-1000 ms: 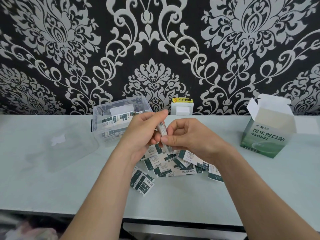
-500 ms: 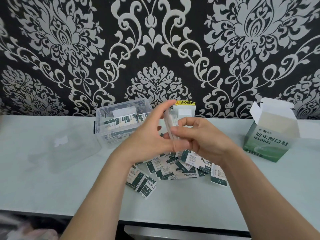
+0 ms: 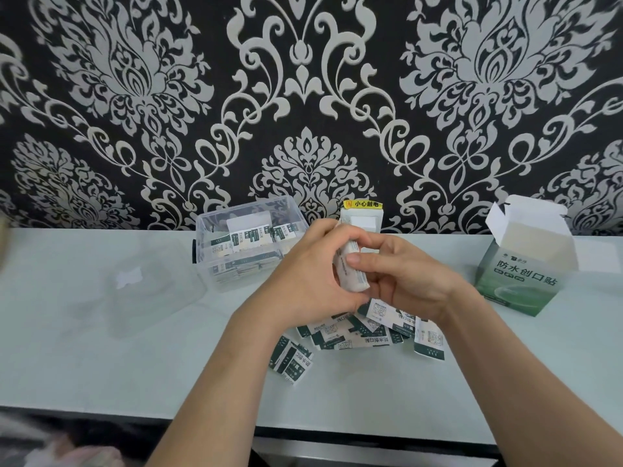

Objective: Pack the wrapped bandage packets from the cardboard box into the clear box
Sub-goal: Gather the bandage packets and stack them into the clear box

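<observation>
Pale bench [image 3: 101,365] carries everything. Clear box [image 3: 209,264], part filled, stands just behind and left of the hands; cardboard box [image 3: 519,281], flaps open, sits well apart to the right. Left hand [image 3: 303,284] and right hand [image 3: 408,278] both grip one stack [image 3: 350,274] between them: white, edge-on, long axis near upright. Left hand is nearer the clear box. Loose packets [image 3: 354,335], green-and-white, lie scattered beneath.

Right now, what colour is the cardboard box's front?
The cardboard box front is green, white lettering; head view.
</observation>
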Tool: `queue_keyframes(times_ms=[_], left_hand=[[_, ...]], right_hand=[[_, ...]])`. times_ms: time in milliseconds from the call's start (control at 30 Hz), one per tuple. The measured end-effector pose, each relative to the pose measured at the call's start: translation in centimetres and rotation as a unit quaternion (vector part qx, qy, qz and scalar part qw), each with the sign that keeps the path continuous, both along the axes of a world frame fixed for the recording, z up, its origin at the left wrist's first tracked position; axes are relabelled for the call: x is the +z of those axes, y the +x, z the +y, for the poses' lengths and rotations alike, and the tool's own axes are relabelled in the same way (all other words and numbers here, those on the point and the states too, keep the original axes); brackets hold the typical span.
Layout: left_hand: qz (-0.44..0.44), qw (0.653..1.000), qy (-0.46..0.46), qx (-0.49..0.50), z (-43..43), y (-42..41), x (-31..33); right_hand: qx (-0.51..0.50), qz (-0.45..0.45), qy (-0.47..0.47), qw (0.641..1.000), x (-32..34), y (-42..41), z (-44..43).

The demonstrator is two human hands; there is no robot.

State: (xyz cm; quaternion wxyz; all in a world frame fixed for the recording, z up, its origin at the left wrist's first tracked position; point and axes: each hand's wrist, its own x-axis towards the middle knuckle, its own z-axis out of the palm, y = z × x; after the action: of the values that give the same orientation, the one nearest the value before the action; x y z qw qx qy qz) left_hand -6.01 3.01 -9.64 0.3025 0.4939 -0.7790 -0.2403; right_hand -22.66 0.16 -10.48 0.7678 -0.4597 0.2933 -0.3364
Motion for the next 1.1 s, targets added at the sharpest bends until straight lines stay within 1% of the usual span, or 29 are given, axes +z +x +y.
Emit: queue_keyframes(times_ms=[100, 200, 267, 333, 367, 400, 433, 467, 500, 533, 567, 600, 667, 733, 833, 933, 967, 1100], left_hand=[[0.012, 1.000, 0.014, -0.011, -0.1, 0.7, 1.0], [0.043, 0.999, 0.021, -0.001, -0.3, 2.7, 2.2], [0.075, 0.997, 0.022, 0.003, -0.7, 4.3, 3.1], [0.144, 0.988, 0.049, 0.028, -1.5, 6.0, 4.0], [0.187, 0.978, 0.067, 0.060, -2.1, 6.9, 4.3], [0.224, 0.965, 0.083, 0.106, -2.8, 7.6, 4.5], [0.247, 0.951, 0.101, 0.157, -3.7, 8.3, 4.7], [0.264, 0.936, 0.127, 0.196, -4.6, 8.8, 4.6], [0.273, 0.924, 0.154, 0.218, -5.4, 8.9, 4.4], [0.273, 0.918, 0.174, 0.228, -6.2, 9.0, 4.1], [0.270, 0.915, 0.184, 0.237, -6.9, 8.9, 3.9], [0.274, 0.911, 0.182, 0.250, -7.5, 8.8, 3.6], [0.296, 0.897, 0.170, 0.280, -8.4, 8.8, 3.2], [0.309, 0.887, 0.165, 0.301, -9.2, 9.1, 2.8], [0.278, 0.884, 0.164, 0.338, -10.1, 9.7, 2.0], [0.255, 0.885, 0.174, 0.349, -10.5, 9.9, 1.9], [0.248, 0.885, 0.183, 0.348, -10.6, 9.9, 1.9], [0.230, 0.882, 0.217, 0.349, -11.3, 9.5, 1.6]], right_hand=[[-0.024, -0.007, -0.006, 1.000, 0.5, 0.6, 0.0], [-0.032, 0.022, -0.026, 0.999, 2.3, 2.4, -0.5], [-0.042, 0.072, -0.053, 0.995, 3.8, 4.2, -1.3], [-0.061, 0.160, -0.111, 0.979, 5.0, 5.9, -2.4], [-0.072, 0.213, -0.151, 0.963, 5.4, 6.8, -3.1], [-0.082, 0.272, -0.198, 0.938, 5.7, 7.5, -3.7], [-0.091, 0.336, -0.253, 0.903, 5.7, 8.3, -4.4], [-0.093, 0.396, -0.307, 0.860, 5.8, 9.1, -5.0], [-0.088, 0.446, -0.354, 0.818, 5.7, 9.8, -5.5], [-0.078, 0.481, -0.394, 0.780, 5.7, 10.4, -5.8], [-0.069, 0.504, -0.425, 0.749, 5.6, 10.9, -6.0], [-0.062, 0.521, -0.446, 0.725, 5.6, 11.3, -6.3], [-0.054, 0.543, -0.468, 0.695, 5.4, 11.6, -6.4], [-0.043, 0.554, -0.480, 0.678, 5.0, 11.7, -6.4], [-0.017, 0.566, -0.509, 0.648, 3.9, 11.6, -6.5], [-0.028, 0.540, -0.560, 0.627, 2.8, 10.7, -6.8], [-0.032, 0.532, -0.584, 0.613, 2.5, 10.3, -6.9], [-0.054, 0.505, -0.676, 0.533, 1.7, 9.0, -7.2]])
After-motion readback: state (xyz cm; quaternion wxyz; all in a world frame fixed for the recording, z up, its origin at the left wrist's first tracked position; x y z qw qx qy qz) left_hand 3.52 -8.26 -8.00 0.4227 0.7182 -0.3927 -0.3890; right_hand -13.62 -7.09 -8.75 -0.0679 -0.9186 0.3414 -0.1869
